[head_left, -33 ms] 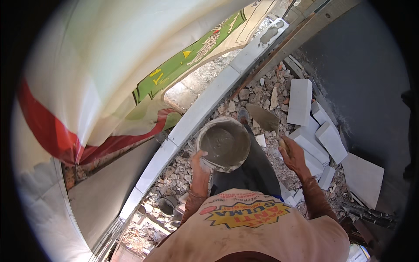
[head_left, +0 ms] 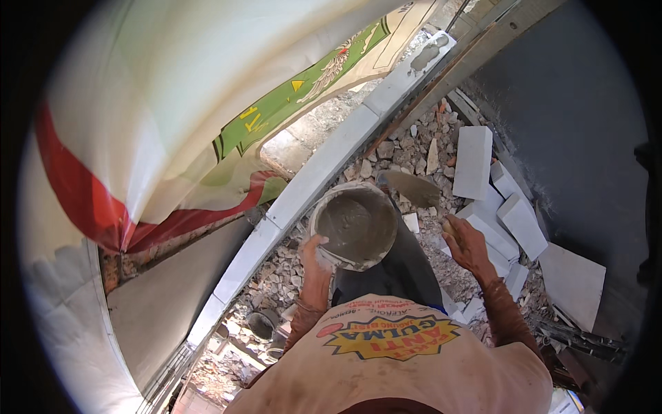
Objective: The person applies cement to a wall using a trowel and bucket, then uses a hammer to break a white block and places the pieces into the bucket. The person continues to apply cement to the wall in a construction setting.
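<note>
My left hand [head_left: 316, 257] grips the near left rim of a round bucket [head_left: 319, 238], its thumb over the edge. Wet grey mortar [head_left: 355, 224] lies inside, with a smooth swirl on its surface. To the right of the bucket, my right hand [head_left: 466, 243] is closed around the handle of a trowel, which the fingers mostly hide. The trowel's broad grey-brown blade [head_left: 414, 189] points up and left, just beyond the bucket's far right rim.
A low wall of pale blocks [head_left: 324, 155] runs diagonally on the left, with a mortar patch [head_left: 429, 55] at its far end. Rubble [head_left: 407, 155] covers the ground. Loose white blocks [head_left: 473, 164] lie right, before a dark grey wall [head_left: 572, 124]. A printed tarp [head_left: 172, 90] hangs left.
The trowel blade has swung slightly left and now covers the shoe tip seen before. My right hand has turned a little with it. The bucket stays nearly in place, and the tarp has shifted slightly.
</note>
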The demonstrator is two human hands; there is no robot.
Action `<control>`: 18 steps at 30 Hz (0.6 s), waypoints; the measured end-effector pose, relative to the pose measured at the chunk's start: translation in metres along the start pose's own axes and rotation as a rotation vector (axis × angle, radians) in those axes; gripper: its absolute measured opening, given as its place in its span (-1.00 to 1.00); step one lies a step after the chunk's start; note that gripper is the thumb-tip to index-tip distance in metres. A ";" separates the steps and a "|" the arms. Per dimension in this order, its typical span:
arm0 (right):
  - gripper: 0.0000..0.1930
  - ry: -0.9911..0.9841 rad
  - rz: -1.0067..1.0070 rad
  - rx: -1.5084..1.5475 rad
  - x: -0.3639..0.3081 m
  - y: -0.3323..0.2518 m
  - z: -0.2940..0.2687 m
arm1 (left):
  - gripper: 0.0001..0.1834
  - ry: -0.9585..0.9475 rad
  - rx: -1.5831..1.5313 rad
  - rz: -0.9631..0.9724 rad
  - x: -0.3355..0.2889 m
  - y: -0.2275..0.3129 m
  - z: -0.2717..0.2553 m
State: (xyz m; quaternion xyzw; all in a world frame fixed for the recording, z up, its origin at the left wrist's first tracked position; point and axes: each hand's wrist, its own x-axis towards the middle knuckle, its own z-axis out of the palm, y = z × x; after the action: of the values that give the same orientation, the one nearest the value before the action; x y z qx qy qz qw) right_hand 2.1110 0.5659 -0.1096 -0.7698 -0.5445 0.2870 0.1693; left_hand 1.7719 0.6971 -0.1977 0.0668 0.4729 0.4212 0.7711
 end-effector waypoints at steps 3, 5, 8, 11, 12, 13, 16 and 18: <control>-0.61 -0.077 -0.161 -0.293 0.013 -0.055 -0.050 | -0.42 -0.019 0.076 0.176 -0.025 0.028 0.058; -0.61 -0.006 -0.352 -0.460 0.024 -0.085 -0.057 | -0.35 -0.094 0.087 0.207 -0.041 0.045 0.087; -0.68 0.084 -0.362 -0.571 0.048 -0.114 -0.038 | -0.30 -0.188 0.113 0.294 -0.055 0.068 0.115; -0.78 -0.151 -0.496 -0.515 0.080 -0.121 -0.025 | -0.31 -0.255 0.119 0.447 -0.056 0.083 0.134; -0.78 -0.199 -0.445 -0.388 0.092 -0.122 -0.023 | -0.31 -0.204 0.159 0.466 -0.055 0.088 0.137; -0.78 -0.247 -0.395 -0.260 0.102 -0.122 -0.023 | -0.31 -0.202 0.178 0.508 -0.051 0.093 0.140; -0.71 -0.395 -0.060 0.113 0.118 -0.116 -0.032 | -0.29 -0.155 0.173 0.590 -0.030 0.111 0.143; -0.66 -0.468 0.105 0.331 0.119 -0.112 -0.035 | -0.27 -0.128 0.125 0.590 -0.014 0.119 0.138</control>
State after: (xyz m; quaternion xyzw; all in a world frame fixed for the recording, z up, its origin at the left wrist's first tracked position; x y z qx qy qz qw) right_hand 2.0787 0.7183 -0.0490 -0.6717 -0.4739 0.5500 0.1471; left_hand 1.8078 0.8040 -0.0530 0.2751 0.4085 0.5919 0.6381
